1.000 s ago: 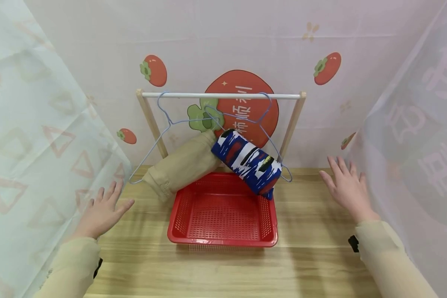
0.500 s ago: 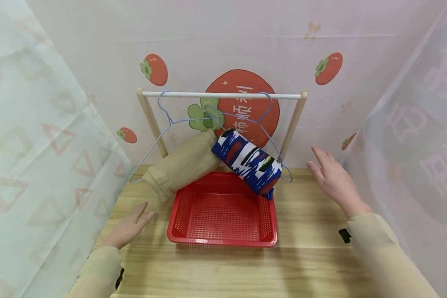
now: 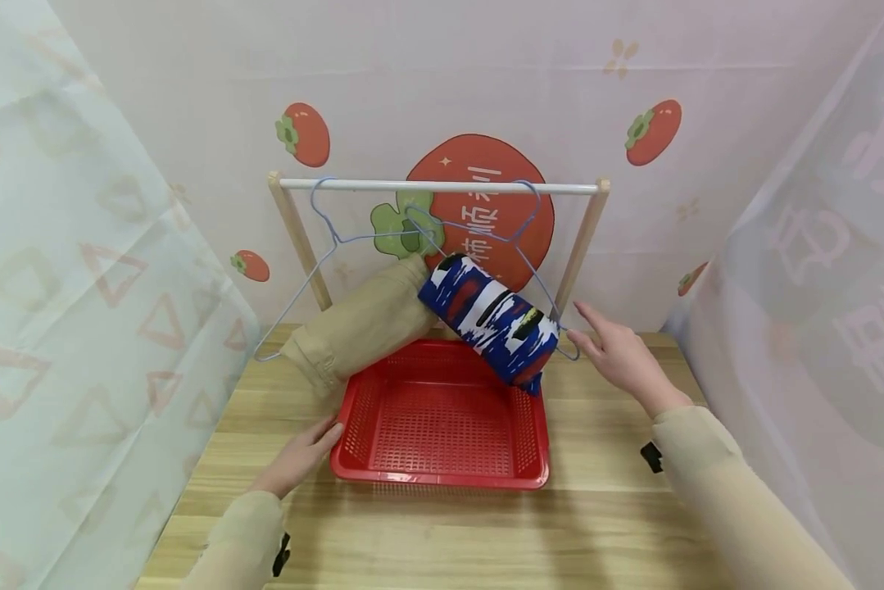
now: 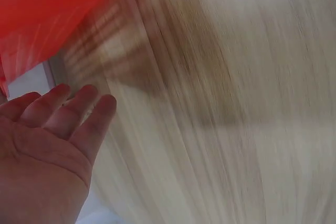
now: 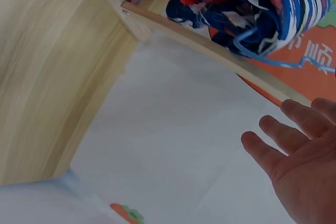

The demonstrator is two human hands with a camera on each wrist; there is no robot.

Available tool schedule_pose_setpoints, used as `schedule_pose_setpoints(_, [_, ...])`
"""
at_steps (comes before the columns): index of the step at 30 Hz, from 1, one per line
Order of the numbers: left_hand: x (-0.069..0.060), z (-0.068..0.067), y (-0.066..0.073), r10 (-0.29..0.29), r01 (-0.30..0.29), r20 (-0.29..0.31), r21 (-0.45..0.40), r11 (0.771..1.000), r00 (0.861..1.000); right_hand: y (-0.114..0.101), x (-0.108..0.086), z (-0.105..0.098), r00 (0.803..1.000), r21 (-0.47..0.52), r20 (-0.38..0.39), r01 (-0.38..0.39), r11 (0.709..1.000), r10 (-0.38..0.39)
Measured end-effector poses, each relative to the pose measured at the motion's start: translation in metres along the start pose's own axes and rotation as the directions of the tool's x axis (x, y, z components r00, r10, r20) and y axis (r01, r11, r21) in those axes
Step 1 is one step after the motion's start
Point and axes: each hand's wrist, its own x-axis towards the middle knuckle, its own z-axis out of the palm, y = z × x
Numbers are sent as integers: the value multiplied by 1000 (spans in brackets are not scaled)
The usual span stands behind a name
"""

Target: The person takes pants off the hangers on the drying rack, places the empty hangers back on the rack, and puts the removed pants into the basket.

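Our left grip (image 3: 301, 455), released, is beside the basket (image 3: 442, 478); our right grip (image 3: 624, 357), released, is near the blue cloth (image 3: 489, 319).

Passage into red basket (image 3: 442, 478) from front, beige garment (image 3: 360, 324), patterned garment (image 3: 489, 319) (both slanting) blocking rear

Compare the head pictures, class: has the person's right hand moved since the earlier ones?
Yes. The right hand has moved leftward in the picture, closing in on the rack's right-side wooden post.
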Motion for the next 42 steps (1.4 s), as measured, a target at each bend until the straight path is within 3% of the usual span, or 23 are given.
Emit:
schedule_pose_setpoints(6, [4, 12, 6, -43, 36, -32, -201, 979, 999, -3, 13, 17, 1000, 56, 2, -8, 998, 8])
schedule_pose_setpoints(14, [11, 14, 11, -139, 115, -39, -361, 925, 990, -9, 27, 32, 994, 99, -109, 27, 995, -16])
schedule_pose_setpoints(18, [14, 12, 13, -177, 152, -21, -415, 897, 984, -7, 31, 38, 989, 165, -149, 11, 986, 14])
schedule_pose_setpoints(24, [14, 9, 17, -194, 167, -21, -426, 889, 981, -8, 34, 46, 985, 246, -162, -24, 969, 66])
schedule_pose_setpoints(29, [13, 8, 19, -214, 168, -59, -432, 886, 975, -7, 33, 50, 979, 252, -184, -38, 967, 87])
schedule_pose_setpoints(36, [12, 7, 21, -246, 201, -44, -444, 873, 968, -1, 29, 56, 948, 211, -306, -27, 977, 92])
schedule_pose_setpoints(42, [13, 4, 21, -252, 218, -12, -463, 859, 968, 1, 30, 59, 896, 213, -438, 29, 977, 69])
